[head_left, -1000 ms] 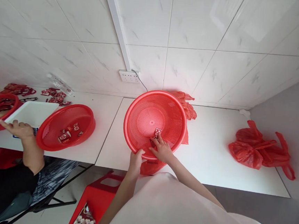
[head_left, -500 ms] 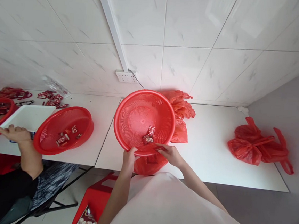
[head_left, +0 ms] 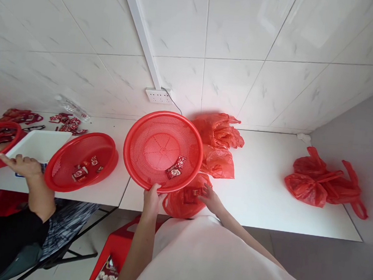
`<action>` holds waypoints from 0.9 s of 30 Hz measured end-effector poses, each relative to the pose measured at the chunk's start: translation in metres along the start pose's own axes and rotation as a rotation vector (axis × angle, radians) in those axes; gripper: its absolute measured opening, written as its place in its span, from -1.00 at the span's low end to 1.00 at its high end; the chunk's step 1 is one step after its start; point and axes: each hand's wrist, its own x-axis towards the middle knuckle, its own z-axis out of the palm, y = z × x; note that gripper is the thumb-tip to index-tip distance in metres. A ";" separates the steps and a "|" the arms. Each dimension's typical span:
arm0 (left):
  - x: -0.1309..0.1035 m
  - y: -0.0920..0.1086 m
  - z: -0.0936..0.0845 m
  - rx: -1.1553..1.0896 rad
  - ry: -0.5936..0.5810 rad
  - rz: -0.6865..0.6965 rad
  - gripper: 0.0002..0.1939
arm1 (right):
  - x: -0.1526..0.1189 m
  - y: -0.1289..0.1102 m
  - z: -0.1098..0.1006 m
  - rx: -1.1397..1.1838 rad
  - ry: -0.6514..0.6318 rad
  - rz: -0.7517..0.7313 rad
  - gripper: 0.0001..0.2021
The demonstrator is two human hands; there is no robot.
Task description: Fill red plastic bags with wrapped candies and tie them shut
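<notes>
A round red plastic basket (head_left: 145, 123) is tilted toward me, and my left hand (head_left: 151, 202) grips its near rim, thumb over the edge. Inside lie a few small red-and-white packets (head_left: 174, 170), toward the near right. My right hand (head_left: 212, 200) is off the basket, its fingers apart over the right side of a red plastic bag (head_left: 180, 207). That bag sits at the table's front edge, and red packets (head_left: 191, 195) show in its opening beside my fingertips. The lower part of the bag is hidden by my shirt.
More red bags (head_left: 219, 162) stand behind, and tied red bags (head_left: 323, 178) lie at the far right. On the left, another red basket (head_left: 54, 163) holds packets, near a white tray (head_left: 39, 142) and a co-worker's hand (head_left: 24, 166). A red stool (head_left: 116, 247) stands below.
The basket has moved left in my left hand, uncovering more of the front bag. My right hand has let go of the basket and lowered to the bag.
</notes>
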 end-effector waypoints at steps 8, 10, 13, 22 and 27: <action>0.000 -0.003 -0.007 0.097 0.027 -0.010 -0.80 | -0.008 -0.032 -0.005 -0.174 0.099 -0.222 -0.68; -0.001 -0.004 -0.008 0.131 -0.023 0.008 -0.74 | -0.007 -0.049 -0.008 -0.218 0.122 -0.385 -0.70; -0.007 -0.007 -0.006 0.177 -0.131 0.014 -0.66 | 0.002 -0.071 -0.007 -0.408 0.109 -0.511 -0.61; -0.020 -0.026 0.021 0.184 -0.233 -0.081 -0.74 | 0.004 -0.088 0.020 -0.731 -0.246 -0.297 -0.55; -0.015 -0.029 0.015 0.146 -0.215 -0.136 -0.71 | 0.004 -0.091 0.006 -0.458 -0.369 -0.384 -0.61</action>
